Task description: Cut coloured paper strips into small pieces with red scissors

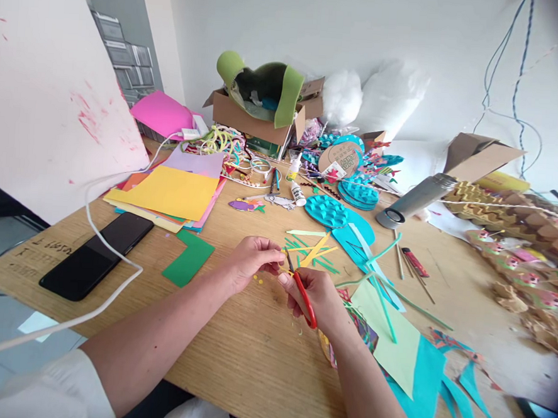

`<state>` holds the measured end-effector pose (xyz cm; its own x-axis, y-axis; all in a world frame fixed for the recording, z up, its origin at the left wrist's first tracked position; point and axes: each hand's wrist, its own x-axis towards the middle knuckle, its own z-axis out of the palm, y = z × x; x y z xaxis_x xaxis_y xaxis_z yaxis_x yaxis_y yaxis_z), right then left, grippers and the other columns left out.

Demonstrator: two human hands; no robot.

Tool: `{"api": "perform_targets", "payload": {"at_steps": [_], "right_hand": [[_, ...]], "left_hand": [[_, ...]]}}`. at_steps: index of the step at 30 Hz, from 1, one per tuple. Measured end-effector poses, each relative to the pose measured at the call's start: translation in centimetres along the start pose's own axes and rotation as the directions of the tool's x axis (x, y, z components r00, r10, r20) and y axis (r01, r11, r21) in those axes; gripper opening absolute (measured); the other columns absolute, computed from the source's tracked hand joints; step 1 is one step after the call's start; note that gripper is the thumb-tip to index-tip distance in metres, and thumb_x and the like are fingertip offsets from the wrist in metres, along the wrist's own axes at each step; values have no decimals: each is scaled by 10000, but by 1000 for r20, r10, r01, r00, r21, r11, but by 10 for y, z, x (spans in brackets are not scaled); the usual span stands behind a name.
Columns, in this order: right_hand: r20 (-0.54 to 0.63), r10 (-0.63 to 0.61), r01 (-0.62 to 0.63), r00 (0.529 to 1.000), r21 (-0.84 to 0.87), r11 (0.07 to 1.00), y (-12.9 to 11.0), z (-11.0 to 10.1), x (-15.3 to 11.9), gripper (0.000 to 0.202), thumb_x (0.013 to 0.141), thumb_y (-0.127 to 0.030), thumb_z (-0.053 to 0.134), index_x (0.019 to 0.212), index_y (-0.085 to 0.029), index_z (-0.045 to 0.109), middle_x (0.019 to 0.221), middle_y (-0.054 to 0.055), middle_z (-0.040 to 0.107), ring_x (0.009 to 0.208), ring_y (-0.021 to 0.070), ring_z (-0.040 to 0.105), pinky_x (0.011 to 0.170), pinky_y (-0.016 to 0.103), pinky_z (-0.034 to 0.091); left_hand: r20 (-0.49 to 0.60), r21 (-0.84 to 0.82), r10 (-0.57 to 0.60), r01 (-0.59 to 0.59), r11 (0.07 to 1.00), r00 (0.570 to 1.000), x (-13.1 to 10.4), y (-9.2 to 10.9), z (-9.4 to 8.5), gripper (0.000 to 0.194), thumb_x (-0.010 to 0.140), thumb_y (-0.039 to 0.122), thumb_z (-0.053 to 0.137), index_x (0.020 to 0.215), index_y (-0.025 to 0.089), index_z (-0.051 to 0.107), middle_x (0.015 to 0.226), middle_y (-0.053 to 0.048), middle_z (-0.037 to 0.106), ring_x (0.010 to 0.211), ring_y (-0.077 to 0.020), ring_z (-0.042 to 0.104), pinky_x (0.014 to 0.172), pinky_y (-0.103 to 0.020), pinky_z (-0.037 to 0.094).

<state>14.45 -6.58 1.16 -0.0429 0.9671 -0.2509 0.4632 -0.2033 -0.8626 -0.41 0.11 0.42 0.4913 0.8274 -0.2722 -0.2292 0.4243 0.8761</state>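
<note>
Centre: right hand [315, 294] gripping scissors [308, 304], blades beside left hand [253, 259] — pinching tiny piece [282, 271], seemingly yellow, likely to steady it — yellow bits [260, 281] below.

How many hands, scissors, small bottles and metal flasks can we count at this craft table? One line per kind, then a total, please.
Hands: 2 (left hand, right hand)
Scissors: 1 pair
Small bottles: 2
Metal flask: 1
Total: 6
</note>
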Motion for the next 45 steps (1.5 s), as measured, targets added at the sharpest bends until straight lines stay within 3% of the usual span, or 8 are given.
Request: {"api": "perform_targets", "payload": {"at_steps": [16, 21, 28, 45], "right_hand": [[7, 7, -7, 1000, 5, 1000, 0, 1, 0, 438, 748, -535, 651, 558, -189, 463, 438, -7, 572, 349, 115, 530, 354, 183, 329], [-2, 9, -9, 1000, 27, 1000, 0, 1, 0, 446, 740, -556, 649, 563, -191, 463, 432, -9, 572, 343, 111, 513, 349, 184, 325], [-6, -3, 3, 1000, 25, 1000, 1, 1, 1, 454, 741, -565, 646, 560, -191, 463, 433, -4, 575, 346, 112, 514, 355, 186, 328], [-7, 6, -6, 1000, 40, 999, 0, 2, -1, 455, 749, -588, 628, 582, -192, 478, 460, -1, 585, 363, 118, 530, 358, 193, 341]], "left_hand": [[40, 28, 2, -3, 1000, 999, 0, 0, -1, 162, 589, 229, 696, 675, 108, 631, 640, -15, 621, 595, -98, 563, 612, -243, 428], [72, 71, -44, 39, 997, 996, -1, 1, -1, 167, 599, 249, 693, 634, 108, 611, 592, -6, 598, 511, -74, 520, 566, -235, 398], [67, -12, -25, 26, 1000, 997, 0, -1, -2, 205, 570, 238, 732, 679, 105, 621, 641, -9, 617, 566, -95, 565, 586, -241, 429], [84, -22, -19, 21, 1000, 996, -1, -1, 0, 158, 602, 221, 709, 652, 118, 601, 628, -5, 613, 574, -85, 550, 590, -229, 403]]}}
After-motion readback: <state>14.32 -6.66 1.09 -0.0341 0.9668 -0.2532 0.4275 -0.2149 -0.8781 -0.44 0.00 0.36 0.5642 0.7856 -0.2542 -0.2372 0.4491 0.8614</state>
